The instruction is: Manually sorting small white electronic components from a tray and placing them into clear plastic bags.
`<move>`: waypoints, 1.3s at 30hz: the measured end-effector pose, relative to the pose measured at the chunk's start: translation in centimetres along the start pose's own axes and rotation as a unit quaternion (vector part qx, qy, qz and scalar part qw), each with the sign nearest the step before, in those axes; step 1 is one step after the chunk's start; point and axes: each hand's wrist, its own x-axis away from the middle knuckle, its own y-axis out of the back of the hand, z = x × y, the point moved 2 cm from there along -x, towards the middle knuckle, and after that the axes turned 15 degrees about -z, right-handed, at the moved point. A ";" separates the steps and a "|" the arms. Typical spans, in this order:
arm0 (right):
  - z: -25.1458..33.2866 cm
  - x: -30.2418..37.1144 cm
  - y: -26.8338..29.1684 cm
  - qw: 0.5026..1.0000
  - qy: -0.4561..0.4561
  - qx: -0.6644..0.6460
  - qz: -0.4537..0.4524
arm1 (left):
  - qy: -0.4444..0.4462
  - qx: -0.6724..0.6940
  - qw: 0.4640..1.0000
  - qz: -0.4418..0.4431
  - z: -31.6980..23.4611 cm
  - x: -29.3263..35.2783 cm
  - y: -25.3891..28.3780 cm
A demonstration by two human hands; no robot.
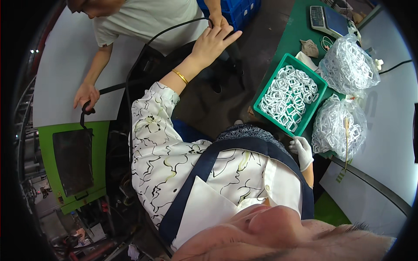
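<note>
My left hand (213,45), bare and with a gold bangle at the wrist, is raised in front of a co-worker's hand (218,20). Its fingers are stretched out, and a black cable (174,27) arches close to the fingertips. Beside the near corner of a green bin (266,117) is my right hand (302,152) in a white glove. Its fingers are curled; whether they hold anything is hidden. White plastic chain-like links (287,96) fill much of the bin.
Two clear bags of white links (348,65) stand right of the bin on a green table (292,37), with a scale (329,21) at its far end. A co-worker's other hand (88,96) holds a black handle above a green machine (99,165). Blue crates (235,13) stand behind.
</note>
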 end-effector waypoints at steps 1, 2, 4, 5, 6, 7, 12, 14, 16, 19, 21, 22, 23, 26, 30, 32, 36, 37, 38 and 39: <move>-0.1 0.0 0.0 1.000 0.002 -0.003 -0.002 | -0.017 0.018 0.999 -0.040 -0.1 -0.3 -0.2; -0.2 0.0 0.1 1.000 0.001 -0.006 -0.001 | -0.040 0.030 0.995 -0.085 -0.1 -0.2 -0.6; -0.5 0.0 0.2 1.000 0.002 -0.013 -0.002 | -0.043 0.071 0.995 -0.063 0.3 0.2 -1.3; -0.9 0.0 0.3 1.000 -0.005 -0.028 -0.003 | -0.044 0.111 0.992 -0.036 0.4 0.2 -1.6; -1.1 -0.1 0.3 0.999 -0.013 -0.043 -0.003 | -0.037 0.126 0.990 -0.055 0.1 -0.2 -2.0; -1.2 -0.2 0.4 0.999 -0.012 -0.044 -0.005 | -0.038 0.127 0.990 -0.057 -0.7 -0.9 -2.3; -0.6 -0.1 -0.3 0.999 -0.006 -0.052 0.012 | -0.073 0.127 0.988 0.049 -2.3 -2.0 -2.9; -0.8 -0.2 0.2 0.998 -0.011 -0.060 0.007 | -0.007 0.231 0.972 0.051 -2.6 -2.0 -2.6; -0.7 -0.3 0.2 0.998 -0.016 -0.065 0.005 | 0.016 0.263 0.963 0.058 -2.9 -2.3 -2.5; -0.2 -0.5 0.0 0.999 -0.010 -0.042 0.004 | 0.053 0.298 0.951 0.056 -3.1 -4.2 -2.2; -0.4 -0.8 -0.2 0.998 -0.014 -0.058 0.019 | 0.272 0.354 0.890 0.086 -2.3 -5.8 -2.4; -0.5 -1.0 -0.3 0.998 -0.010 -0.062 0.027 | 0.340 0.413 0.838 0.113 -1.1 -6.4 -2.9; -0.2 -1.0 -0.4 0.998 -0.007 -0.061 0.032 | 0.418 0.493 0.750 0.140 0.4 -5.9 -4.0; 0.0 -0.9 -0.4 0.999 -0.008 -0.049 0.020 | 0.644 0.572 0.506 0.036 2.1 -4.0 -5.4; -1.6 -1.6 0.3 0.999 -0.009 -0.041 0.030 | 0.758 0.595 0.264 -0.042 3.9 -2.7 -5.7; -1.7 -1.3 -0.2 0.998 -0.015 -0.054 0.024 | 0.696 0.649 0.307 -0.003 5.9 -4.0 -4.1; -1.7 -1.8 -0.6 0.998 -0.020 -0.056 0.036 | 0.596 0.721 0.352 -0.017 10.4 -6.8 -1.6; -1.4 -1.8 -0.6 0.998 -0.020 -0.051 0.041 | 0.603 0.638 0.479 0.002 12.3 -6.2 -1.8; -1.0 -1.8 -0.7 0.998 -0.015 -0.048 0.039 | 0.591 0.543 0.595 0.025 14.1 -6.0 -2.4; -0.7 -1.8 -0.8 0.998 -0.009 -0.045 0.037 | 0.566 0.435 0.698 0.047 15.4 -5.8 -2.9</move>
